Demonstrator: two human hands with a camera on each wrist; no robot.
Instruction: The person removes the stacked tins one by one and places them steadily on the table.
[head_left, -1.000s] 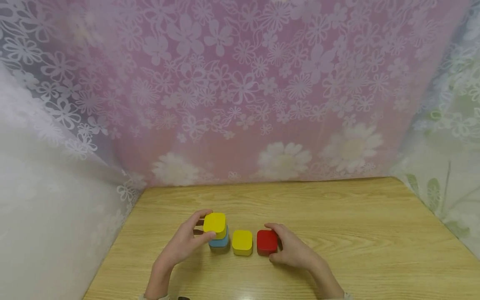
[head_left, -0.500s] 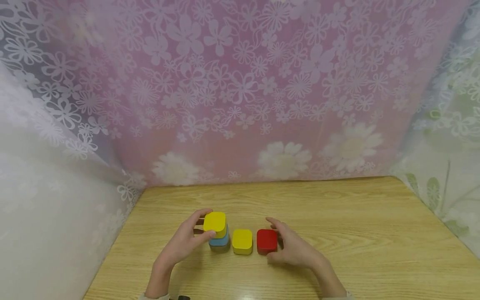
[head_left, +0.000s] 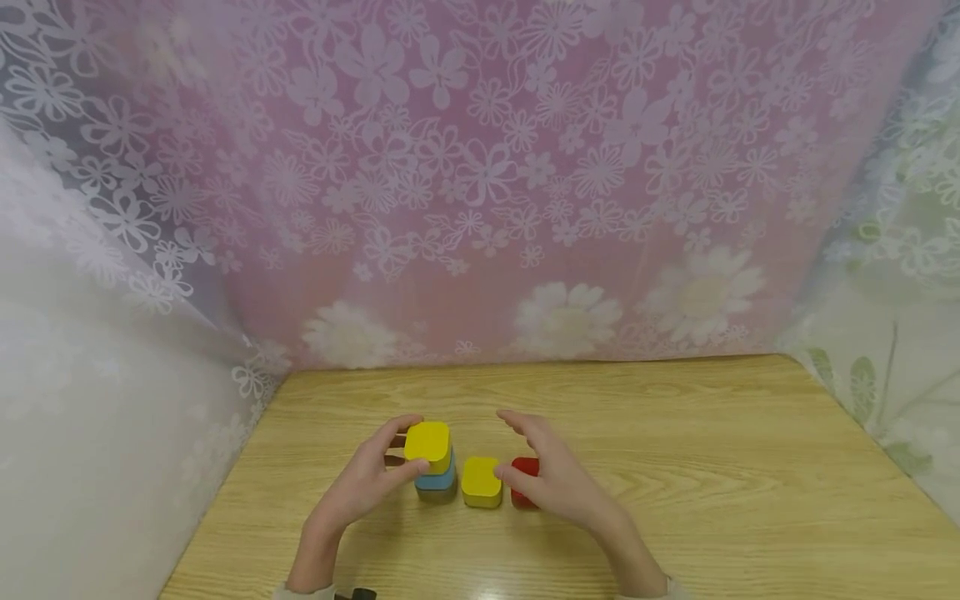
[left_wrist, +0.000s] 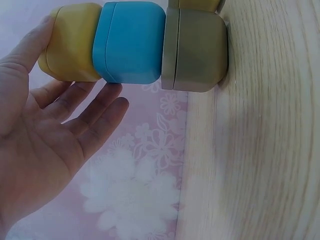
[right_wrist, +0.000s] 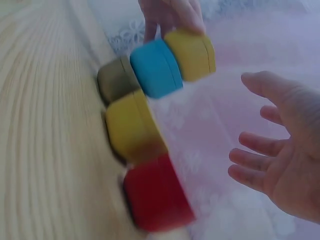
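Note:
At the left stands a stack of small rounded-square boxes: a yellow box (head_left: 427, 442) on a blue box (head_left: 437, 481) on an olive-brown box (left_wrist: 200, 50). My left hand (head_left: 363, 479) holds the top yellow box, thumb on the near side and fingers round the far side. Just right of the stack, another yellow box (head_left: 478, 477) sits on the table, then a red box (right_wrist: 157, 195). My right hand (head_left: 562, 479) is over the red box with fingers spread, partly covering it in the head view. Nothing is between its fingers in the right wrist view.
The boxes stand on a wood-grain table (head_left: 712, 467). A pink floral cloth (head_left: 480, 208) hangs behind it, with pale cloth (head_left: 97, 417) at the left side. A small dark object (head_left: 363, 594) shows at the bottom edge by the left wrist.
My right hand has come away from the red box's right side and moved left and up over it, its fingers opening. My left hand and the stack stay in place.

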